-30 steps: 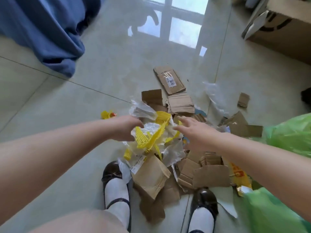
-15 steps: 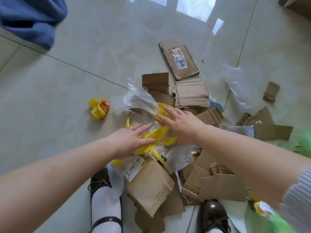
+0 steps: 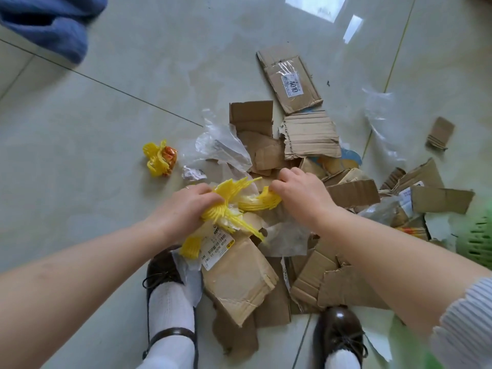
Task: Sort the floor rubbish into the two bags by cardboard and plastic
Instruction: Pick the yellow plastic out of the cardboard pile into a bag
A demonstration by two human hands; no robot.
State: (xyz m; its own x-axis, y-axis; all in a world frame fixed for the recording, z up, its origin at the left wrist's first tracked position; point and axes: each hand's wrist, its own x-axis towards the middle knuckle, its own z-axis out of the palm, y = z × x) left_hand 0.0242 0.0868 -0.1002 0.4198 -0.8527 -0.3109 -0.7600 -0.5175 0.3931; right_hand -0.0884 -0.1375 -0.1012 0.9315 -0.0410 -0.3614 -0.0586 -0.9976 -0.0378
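Yellow plastic netting (image 3: 229, 206) | bunched between hands; left hand (image 3: 183, 206) grips it; right hand (image 3: 300, 193) pinches its other end

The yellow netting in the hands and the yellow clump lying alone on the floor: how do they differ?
The yellow netting is stretched out, gripped by the left hand and right hand, over the pile. The yellow clump is balled up, untouched, on bare tile, with something orange in it. Both look like yellow plastic mesh.

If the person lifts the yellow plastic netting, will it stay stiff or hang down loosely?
Probably floppy: the yellow netting already bunches and bends in the left hand and right hand. It looks light, being thin open strands. Loose ends near the labelled cardboard may trail or snag.
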